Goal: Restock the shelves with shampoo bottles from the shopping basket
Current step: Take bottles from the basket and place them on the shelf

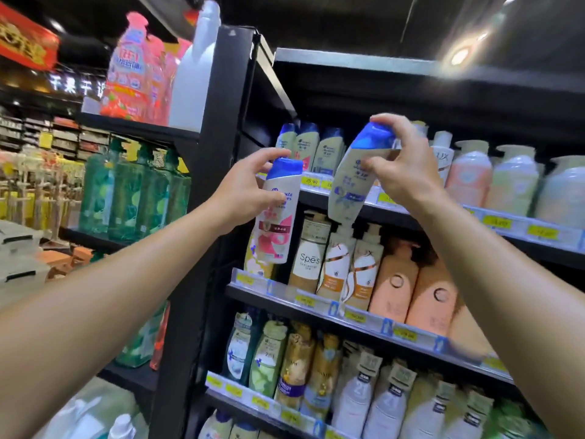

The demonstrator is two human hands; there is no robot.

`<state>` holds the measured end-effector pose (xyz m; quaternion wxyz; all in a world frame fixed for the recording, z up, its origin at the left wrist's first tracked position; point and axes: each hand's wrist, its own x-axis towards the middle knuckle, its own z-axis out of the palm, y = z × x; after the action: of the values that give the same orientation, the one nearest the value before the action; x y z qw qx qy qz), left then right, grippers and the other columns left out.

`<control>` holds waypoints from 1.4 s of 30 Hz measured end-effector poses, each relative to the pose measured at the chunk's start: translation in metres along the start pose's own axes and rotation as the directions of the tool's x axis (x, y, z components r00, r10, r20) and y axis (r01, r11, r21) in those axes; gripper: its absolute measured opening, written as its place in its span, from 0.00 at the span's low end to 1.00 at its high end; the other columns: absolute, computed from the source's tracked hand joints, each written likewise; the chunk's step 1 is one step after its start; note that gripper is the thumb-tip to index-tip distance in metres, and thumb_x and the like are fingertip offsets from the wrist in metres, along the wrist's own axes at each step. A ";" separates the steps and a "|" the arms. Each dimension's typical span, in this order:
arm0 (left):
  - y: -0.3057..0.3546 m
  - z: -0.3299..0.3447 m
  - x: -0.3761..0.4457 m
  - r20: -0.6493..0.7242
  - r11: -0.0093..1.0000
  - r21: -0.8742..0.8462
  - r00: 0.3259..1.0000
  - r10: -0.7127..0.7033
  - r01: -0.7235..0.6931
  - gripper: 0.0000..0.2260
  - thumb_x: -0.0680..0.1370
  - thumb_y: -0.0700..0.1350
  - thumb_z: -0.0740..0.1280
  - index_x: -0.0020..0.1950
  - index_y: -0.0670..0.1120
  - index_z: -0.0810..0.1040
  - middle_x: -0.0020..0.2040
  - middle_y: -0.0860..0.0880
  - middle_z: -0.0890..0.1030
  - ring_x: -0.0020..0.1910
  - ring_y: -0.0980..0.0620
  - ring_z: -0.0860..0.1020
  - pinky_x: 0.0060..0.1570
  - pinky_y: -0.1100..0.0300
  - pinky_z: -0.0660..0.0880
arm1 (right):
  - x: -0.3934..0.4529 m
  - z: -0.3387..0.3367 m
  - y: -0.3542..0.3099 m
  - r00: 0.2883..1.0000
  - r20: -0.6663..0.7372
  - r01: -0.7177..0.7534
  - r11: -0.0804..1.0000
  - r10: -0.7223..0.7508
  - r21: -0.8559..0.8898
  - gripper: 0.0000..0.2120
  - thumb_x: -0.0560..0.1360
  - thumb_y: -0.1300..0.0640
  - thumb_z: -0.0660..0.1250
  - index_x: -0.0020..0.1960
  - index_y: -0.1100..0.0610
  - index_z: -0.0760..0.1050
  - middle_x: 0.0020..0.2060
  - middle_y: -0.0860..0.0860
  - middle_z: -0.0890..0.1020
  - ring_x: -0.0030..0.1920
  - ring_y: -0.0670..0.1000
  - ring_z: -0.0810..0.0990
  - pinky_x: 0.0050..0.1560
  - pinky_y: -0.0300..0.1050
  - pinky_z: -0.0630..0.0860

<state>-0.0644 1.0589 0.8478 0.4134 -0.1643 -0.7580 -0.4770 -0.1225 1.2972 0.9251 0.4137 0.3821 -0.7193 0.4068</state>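
Blue-capped bottles: we grip one in left hand point(243, 191), one in right hand point(402, 166), fingers curled round, raised toward matching top shelf point(493, 213) row.

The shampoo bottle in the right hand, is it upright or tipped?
Tipped. The bottle leans, blue cap up and to the right, base lower left, held by the right hand near its cap.

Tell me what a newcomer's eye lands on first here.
Two raised hands, each gripping a blue-capped shampoo bottle before the top shelf: the left hand holds the pink-labelled bottle, the right hand the tilted cream bottle. Matching blue-capped bottles stand at that shelf's left end.
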 end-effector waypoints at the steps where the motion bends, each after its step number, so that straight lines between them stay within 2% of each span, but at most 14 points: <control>1: -0.003 0.000 0.009 0.008 1.000 -0.009 1.000 0.009 -0.009 0.29 0.70 0.34 0.73 0.66 0.58 0.74 0.59 0.44 0.76 0.46 0.51 0.84 0.42 0.54 0.82 | 0.010 0.003 -0.003 1.000 -0.020 0.019 1.000 -0.020 -0.019 0.28 0.68 0.66 0.71 0.65 0.48 0.73 0.59 0.51 0.75 0.50 0.53 0.81 0.53 0.45 0.79; 4: -0.009 0.000 0.036 0.040 0.999 -0.039 0.998 0.039 -0.037 0.30 0.70 0.34 0.73 0.66 0.58 0.74 0.59 0.44 0.76 0.49 0.47 0.83 0.48 0.49 0.82 | 0.036 0.009 -0.010 0.994 -0.079 0.064 0.996 -0.069 -0.061 0.28 0.68 0.67 0.70 0.66 0.50 0.74 0.58 0.51 0.75 0.49 0.53 0.81 0.54 0.48 0.79; 9: -0.024 -0.002 0.075 0.081 0.993 -0.073 0.992 0.098 -0.092 0.29 0.70 0.35 0.73 0.66 0.59 0.74 0.59 0.45 0.76 0.49 0.49 0.83 0.47 0.53 0.82 | 0.074 0.023 -0.009 0.987 -0.140 0.062 0.988 -0.081 -0.139 0.29 0.68 0.67 0.70 0.67 0.52 0.73 0.58 0.51 0.75 0.50 0.52 0.81 0.56 0.48 0.78; 14: -0.041 -0.006 0.105 0.101 0.983 -0.127 0.984 0.149 -0.136 0.30 0.70 0.35 0.73 0.66 0.59 0.74 0.57 0.46 0.77 0.48 0.49 0.84 0.44 0.55 0.81 | 0.102 0.042 0.001 0.983 -0.160 0.051 0.977 -0.085 -0.207 0.29 0.69 0.66 0.70 0.68 0.52 0.73 0.59 0.50 0.75 0.54 0.52 0.79 0.60 0.50 0.76; 17: -0.051 -0.006 0.119 0.106 0.975 -0.166 0.980 0.168 -0.149 0.30 0.70 0.34 0.72 0.66 0.58 0.74 0.56 0.47 0.78 0.47 0.50 0.84 0.47 0.52 0.82 | 0.116 0.053 0.009 0.987 -0.147 0.025 0.974 -0.059 -0.227 0.28 0.70 0.64 0.70 0.68 0.51 0.72 0.60 0.51 0.75 0.51 0.52 0.81 0.56 0.50 0.78; 21: -0.060 -0.006 0.134 0.101 0.966 -0.209 0.979 0.175 -0.151 0.30 0.70 0.33 0.72 0.67 0.57 0.75 0.55 0.45 0.79 0.48 0.49 0.83 0.49 0.51 0.82 | 0.128 0.066 0.025 0.996 -0.087 -0.003 0.967 -0.019 -0.256 0.27 0.71 0.61 0.72 0.69 0.51 0.71 0.60 0.51 0.76 0.54 0.52 0.80 0.56 0.53 0.79; 28: -0.065 -0.006 0.147 0.131 0.944 -0.283 0.968 0.213 -0.170 0.29 0.71 0.33 0.72 0.67 0.55 0.74 0.52 0.47 0.80 0.46 0.50 0.84 0.38 0.60 0.79 | 0.140 0.086 0.046 0.997 -0.019 -0.080 0.954 0.077 -0.290 0.24 0.73 0.58 0.70 0.68 0.48 0.71 0.61 0.51 0.73 0.55 0.52 0.78 0.50 0.51 0.82; 33: -0.070 -0.004 0.154 0.137 0.943 -0.310 0.976 0.170 -0.120 0.29 0.72 0.34 0.72 0.68 0.55 0.73 0.54 0.46 0.80 0.46 0.51 0.84 0.39 0.56 0.81 | 0.146 0.093 0.056 0.985 0.055 -0.136 0.941 0.161 -0.310 0.21 0.76 0.58 0.69 0.67 0.47 0.70 0.62 0.52 0.73 0.54 0.51 0.80 0.41 0.43 0.80; 38: -0.072 -0.004 0.161 0.140 0.946 -0.318 0.984 0.113 -0.063 0.28 0.72 0.33 0.72 0.67 0.57 0.74 0.56 0.45 0.79 0.47 0.50 0.85 0.43 0.50 0.83 | 0.151 0.097 0.065 0.971 0.091 -0.171 0.904 0.222 -0.391 0.21 0.76 0.57 0.66 0.68 0.49 0.68 0.58 0.52 0.76 0.50 0.49 0.78 0.34 0.39 0.72; 40: -0.070 -0.005 0.162 0.134 0.948 -0.311 0.985 0.107 -0.061 0.28 0.72 0.32 0.71 0.67 0.56 0.74 0.56 0.45 0.79 0.47 0.49 0.84 0.46 0.45 0.82 | 0.153 0.097 0.064 0.975 0.088 -0.144 0.878 0.206 -0.456 0.22 0.75 0.56 0.66 0.68 0.50 0.69 0.59 0.52 0.75 0.50 0.50 0.77 0.34 0.38 0.70; 42: -0.067 -0.007 0.163 0.127 0.948 -0.311 0.986 0.111 -0.066 0.29 0.72 0.32 0.71 0.67 0.56 0.74 0.56 0.44 0.79 0.47 0.48 0.84 0.47 0.45 0.82 | 0.156 0.099 0.063 0.986 0.080 -0.083 0.853 0.144 -0.515 0.24 0.74 0.54 0.66 0.69 0.52 0.70 0.63 0.53 0.73 0.55 0.52 0.76 0.42 0.40 0.70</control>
<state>-0.2025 0.9968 0.9377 0.3488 -0.2939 -0.6945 -0.5565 -0.2637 1.1986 1.0175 0.4331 0.2388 -0.8451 0.2028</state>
